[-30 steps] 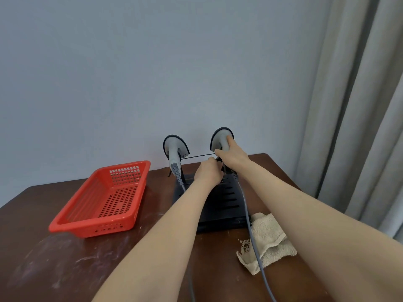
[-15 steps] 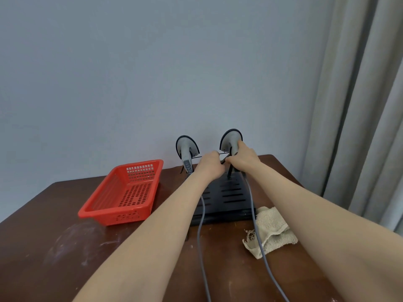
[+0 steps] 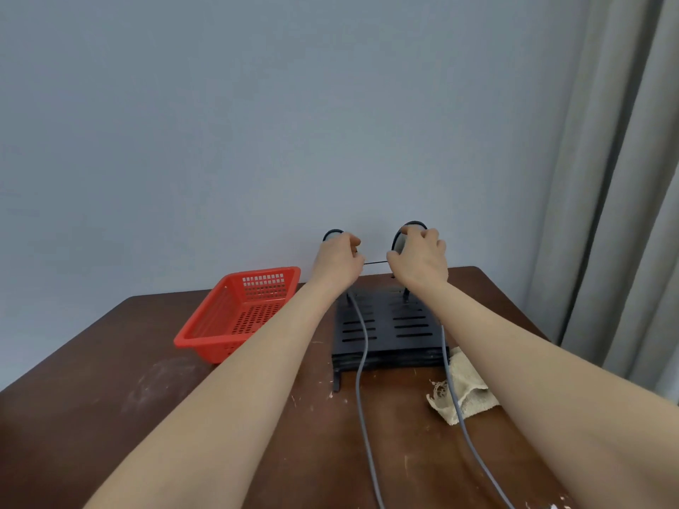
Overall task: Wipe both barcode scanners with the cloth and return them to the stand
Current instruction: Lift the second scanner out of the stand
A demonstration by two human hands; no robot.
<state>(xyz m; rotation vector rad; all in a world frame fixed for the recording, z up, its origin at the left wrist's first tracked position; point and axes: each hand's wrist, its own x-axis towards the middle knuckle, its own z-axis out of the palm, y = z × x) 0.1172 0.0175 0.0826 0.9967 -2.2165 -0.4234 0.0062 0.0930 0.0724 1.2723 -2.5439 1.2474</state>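
Two grey and black barcode scanners hang side by side on the thin rail of a black slotted stand (image 3: 385,325) at the back of the table. My left hand (image 3: 336,262) grips the left scanner (image 3: 330,235), covering most of it. My right hand (image 3: 419,262) curls over the head of the right scanner (image 3: 409,229). A grey cable (image 3: 362,361) drops from each scanner and runs toward me across the stand. The beige cloth (image 3: 463,394) lies crumpled on the table by the stand's front right corner, under the right cable.
A red perforated plastic basket (image 3: 239,314) stands left of the stand. The brown wooden table (image 3: 110,398) has pale smudges. A plain wall is right behind the scanners, and a grey curtain (image 3: 606,178) hangs at the right.
My left hand moved from the middle of the rail over to the left scanner and took hold of it. My right hand shifted up onto the right scanner's head. The camera tilted.
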